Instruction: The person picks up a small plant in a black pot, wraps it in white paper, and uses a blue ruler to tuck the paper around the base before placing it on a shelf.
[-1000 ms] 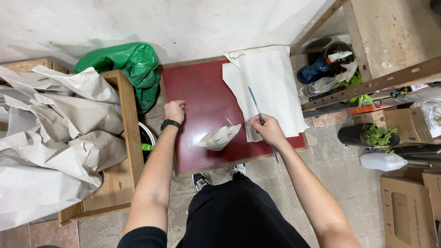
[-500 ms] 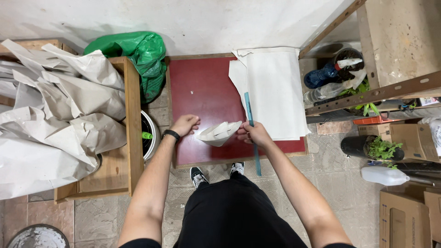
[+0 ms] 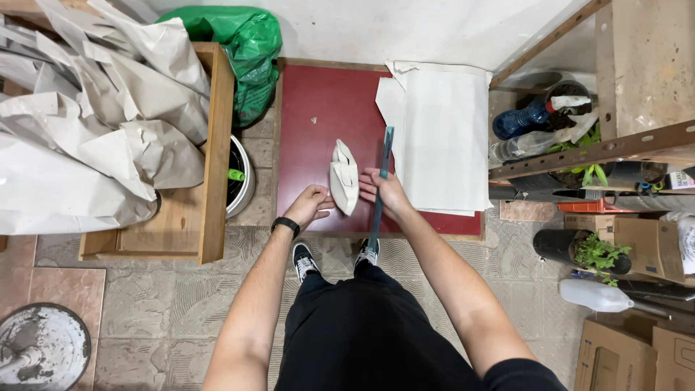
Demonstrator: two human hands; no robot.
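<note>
Head view: left hand (image 3: 310, 205) pinches the folded paper (image 3: 344, 176) while right hand (image 3: 385, 192) grips a blue ruler (image 3: 381, 181); loosely held, the fold could spring open on the red counter (image 3: 311, 123).

The right hand (image 3: 387, 194) covers the middle of the long teal ruler (image 3: 381, 182), so its grip is hidden. Crumpled paper (image 3: 87, 137) runs off the left edge, boxes (image 3: 637, 355) probably cut off bottom right.
</note>
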